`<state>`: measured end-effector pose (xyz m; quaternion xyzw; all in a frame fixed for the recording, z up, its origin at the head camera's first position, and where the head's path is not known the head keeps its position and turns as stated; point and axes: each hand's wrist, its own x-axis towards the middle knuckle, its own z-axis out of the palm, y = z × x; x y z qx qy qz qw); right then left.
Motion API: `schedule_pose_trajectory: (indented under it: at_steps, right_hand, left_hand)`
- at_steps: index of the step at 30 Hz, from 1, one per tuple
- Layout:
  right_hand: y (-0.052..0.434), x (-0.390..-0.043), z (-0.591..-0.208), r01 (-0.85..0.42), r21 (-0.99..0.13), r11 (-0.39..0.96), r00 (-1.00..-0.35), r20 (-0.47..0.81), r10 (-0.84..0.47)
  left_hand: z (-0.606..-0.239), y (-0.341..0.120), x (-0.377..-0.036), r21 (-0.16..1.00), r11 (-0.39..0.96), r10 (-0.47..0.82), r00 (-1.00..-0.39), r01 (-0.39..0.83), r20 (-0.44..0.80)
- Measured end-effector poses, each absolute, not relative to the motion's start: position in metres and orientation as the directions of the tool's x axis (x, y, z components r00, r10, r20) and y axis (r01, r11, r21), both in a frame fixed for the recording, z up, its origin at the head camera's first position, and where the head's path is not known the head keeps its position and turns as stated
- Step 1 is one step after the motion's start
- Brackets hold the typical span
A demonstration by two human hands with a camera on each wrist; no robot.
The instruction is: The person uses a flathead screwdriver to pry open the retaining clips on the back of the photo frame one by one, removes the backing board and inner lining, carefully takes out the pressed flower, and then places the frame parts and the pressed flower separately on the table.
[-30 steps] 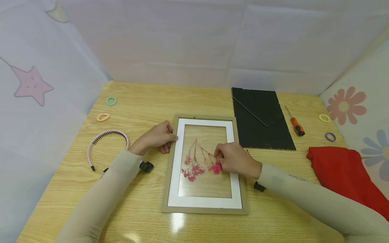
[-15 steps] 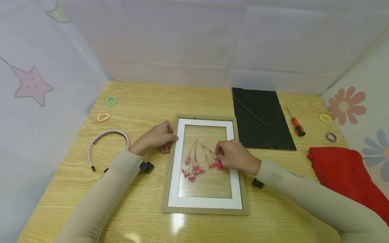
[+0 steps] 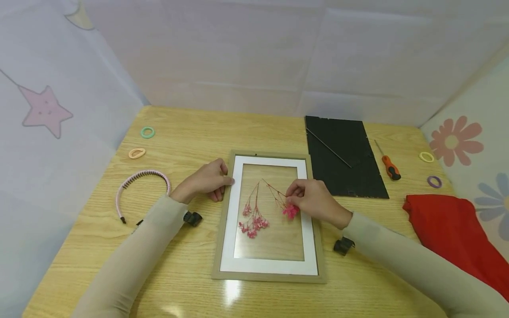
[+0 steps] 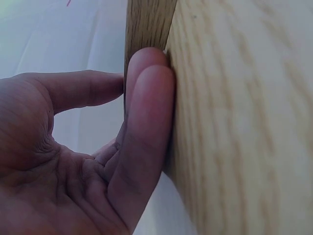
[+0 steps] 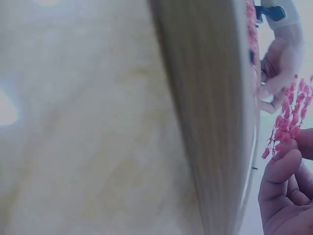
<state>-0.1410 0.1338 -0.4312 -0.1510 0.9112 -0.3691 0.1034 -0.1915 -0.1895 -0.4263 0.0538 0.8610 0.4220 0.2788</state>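
Pink flower sprig (image 3: 291,212), over the picture frame's (image 3: 270,277) right half: apparently being arranged.
Your right hand (image 3: 316,199) pinches it; your left hand (image 3: 207,180) grips the left edge. Next likely: gentle release.

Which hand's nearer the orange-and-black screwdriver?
Right. Right hand: over the right side of the tan wooden picture frame, left of the screwdriver. Left hand: farther left, at the frame's left edge.
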Motion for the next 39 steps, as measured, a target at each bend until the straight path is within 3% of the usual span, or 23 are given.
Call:
schedule_pose_trajectory:
  at_steps: [7,13,25,39]
  right_hand:
    - [0.143,-0.139,-0.425,-0.147,-0.739,0.657,-0.948,-0.084,-0.306]
    - [0.159,-0.139,-0.417,-0.181,-0.742,0.646,-0.961,-0.006,-0.276]
    - [0.219,-0.135,-0.404,-0.193,-0.663,0.723,-0.981,0.127,-0.146]
    - [0.276,-0.111,-0.42,-0.052,-0.564,0.824,-0.998,0.055,-0.026]
  left_hand:
    - [-0.431,-0.19,-0.19,0.758,0.635,0.331,-0.833,-0.152,-0.444]
    - [-0.433,-0.189,-0.19,0.768,0.625,0.338,-0.837,-0.141,-0.429]
    - [-0.43,-0.192,-0.19,0.773,0.617,0.336,-0.838,-0.149,-0.43]
    - [-0.431,-0.191,-0.192,0.778,0.613,0.341,-0.841,-0.141,-0.421]
